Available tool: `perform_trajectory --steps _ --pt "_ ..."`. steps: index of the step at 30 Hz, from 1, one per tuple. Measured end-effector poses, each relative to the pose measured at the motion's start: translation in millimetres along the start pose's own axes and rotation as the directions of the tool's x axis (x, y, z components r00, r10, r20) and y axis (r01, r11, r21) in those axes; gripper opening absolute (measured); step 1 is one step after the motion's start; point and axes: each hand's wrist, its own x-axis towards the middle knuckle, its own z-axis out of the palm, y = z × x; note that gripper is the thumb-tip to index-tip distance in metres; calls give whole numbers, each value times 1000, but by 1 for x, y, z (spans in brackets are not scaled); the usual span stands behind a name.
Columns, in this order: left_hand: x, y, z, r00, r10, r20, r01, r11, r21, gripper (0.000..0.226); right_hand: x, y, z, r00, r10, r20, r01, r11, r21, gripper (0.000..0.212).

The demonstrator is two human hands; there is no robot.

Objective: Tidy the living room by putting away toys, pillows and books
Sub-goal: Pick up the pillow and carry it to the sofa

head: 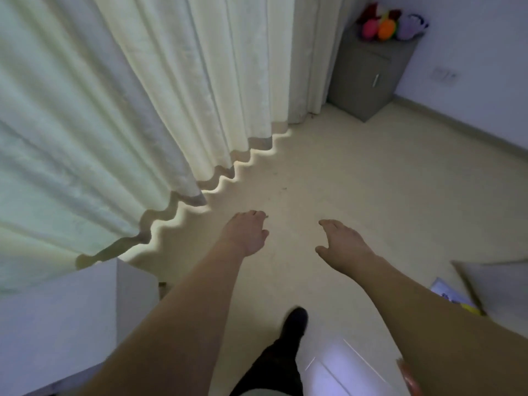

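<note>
Well apart, plush toys (pixel 391 25) from both empty hands (pixel 248 234).

Both hands (pixel 248 232) (pixel 341 243) outstretched, holding nothing

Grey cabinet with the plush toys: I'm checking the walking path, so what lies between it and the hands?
Only bare floor, seen in the head view.

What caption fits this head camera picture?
Both empty hands, left hand and right hand, reach over the floor beside the curtain.
</note>
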Motion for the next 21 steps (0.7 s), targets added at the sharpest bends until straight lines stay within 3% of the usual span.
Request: perform_trajectory --steps 11,17,21 --pt "224 198 -56 964 246 99 -255 962 92 45 86 210 -118 968 248 -25 -240 955 176 64" --pt "299 305 -64 949 253 187 -283 946 155 46 105 339 -165 958 286 34 -287 945 158 66" --pt "343 366 -82 944 294 149 -314 940 131 46 128 405 -203 952 307 -5 -301 937 178 67"
